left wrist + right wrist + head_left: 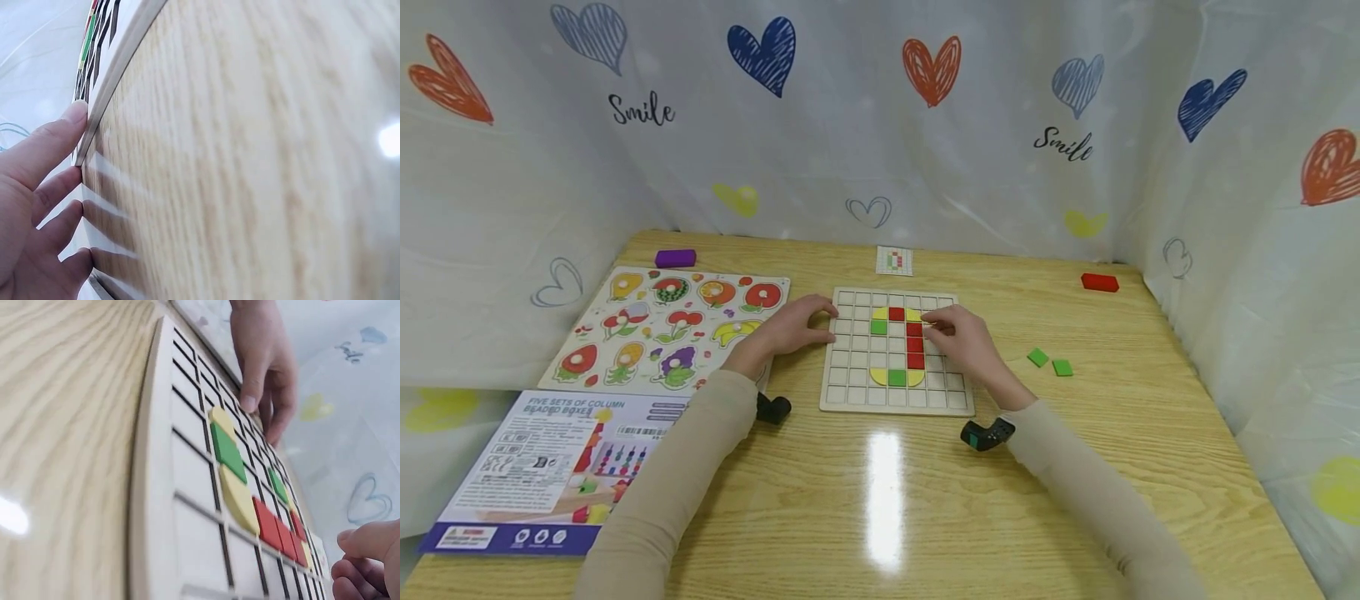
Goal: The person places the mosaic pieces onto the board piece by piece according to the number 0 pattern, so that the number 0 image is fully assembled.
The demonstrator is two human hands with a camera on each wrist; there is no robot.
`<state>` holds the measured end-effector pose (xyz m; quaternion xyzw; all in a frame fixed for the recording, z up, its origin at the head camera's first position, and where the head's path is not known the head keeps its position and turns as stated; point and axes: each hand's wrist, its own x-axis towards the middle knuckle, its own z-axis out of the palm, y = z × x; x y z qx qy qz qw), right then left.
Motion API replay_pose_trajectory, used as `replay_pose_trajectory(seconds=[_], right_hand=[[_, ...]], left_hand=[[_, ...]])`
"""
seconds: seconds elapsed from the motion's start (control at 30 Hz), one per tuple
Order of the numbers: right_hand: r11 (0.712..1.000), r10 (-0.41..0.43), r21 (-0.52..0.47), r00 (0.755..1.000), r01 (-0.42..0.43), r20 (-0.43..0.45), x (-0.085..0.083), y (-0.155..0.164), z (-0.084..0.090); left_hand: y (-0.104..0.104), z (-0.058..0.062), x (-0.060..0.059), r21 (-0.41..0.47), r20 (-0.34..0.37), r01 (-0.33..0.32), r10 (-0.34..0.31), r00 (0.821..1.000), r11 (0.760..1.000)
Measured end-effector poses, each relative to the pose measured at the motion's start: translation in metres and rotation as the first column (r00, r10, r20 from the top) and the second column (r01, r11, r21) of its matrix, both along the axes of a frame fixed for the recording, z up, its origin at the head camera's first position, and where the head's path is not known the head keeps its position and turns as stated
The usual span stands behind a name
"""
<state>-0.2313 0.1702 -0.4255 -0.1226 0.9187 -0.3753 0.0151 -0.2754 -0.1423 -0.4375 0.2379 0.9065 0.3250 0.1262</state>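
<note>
A pale wooden grid board (850,358) lies on the table. On it, a red tile (897,313), a column of three red tiles (915,342), green tiles (878,327) and rounded yellow pieces (877,377) form a broken ring. My left hand (793,325) rests at the board's left edge; in the left wrist view its thumb (76,112) touches the rim and the other fingers are spread lower down. At the ring's upper right corner, the fingertips of my right hand (962,333) are at a yellow piece (913,316), with thumb and index slightly apart.
Two loose green tiles (1037,357) lie right of the board. A small pattern card (894,261) is behind it. A fruit puzzle (647,321) and a printed box (512,467) occupy the left side. Purple (676,258) and red (1100,282) blocks sit toward the back.
</note>
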Motion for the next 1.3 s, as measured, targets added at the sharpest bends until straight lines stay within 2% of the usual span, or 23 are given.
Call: replay_pose_trajectory(seconds=[0.23,0.4,0.5,0.73,0.87,1.0,1.3], right_hand=[[0.994,-0.106,-0.041,0.994,0.105,-0.015,0.027,0.047,-0.008],[0.976,-0.21,-0.07,0.977,0.208,-0.025,0.043,0.081,-0.014],[0.964,-0.263,-0.053,0.964,0.261,-0.032,0.052,0.101,-0.014],[0.946,-0.322,0.01,0.945,0.323,-0.052,0.065,0.143,-0.012],[0.943,-0.327,0.055,0.945,0.328,-0.019,0.068,0.16,-0.01],[0.953,-0.289,0.093,0.957,0.289,-0.007,0.067,0.17,-0.012],[0.955,-0.279,0.105,0.96,0.276,0.014,0.064,0.166,-0.015]], left_hand=[[0.003,0.001,0.001,0.002,0.012,-0.006,0.006,1.0,1.0],[0.002,-0.002,0.0,-0.009,0.015,-0.016,0.016,1.0,1.0],[0.002,-0.002,0.0,-0.01,0.011,-0.012,0.013,1.0,1.0],[0.001,-0.001,0.002,-0.019,0.034,-0.028,0.028,0.999,0.999],[0.001,0.001,0.002,-0.017,0.024,-0.018,0.018,1.0,1.0],[0.001,0.002,0.003,-0.01,0.014,-0.008,0.009,1.0,1.0],[0.003,0.005,0.004,-0.017,0.025,-0.015,0.016,1.0,1.0]])
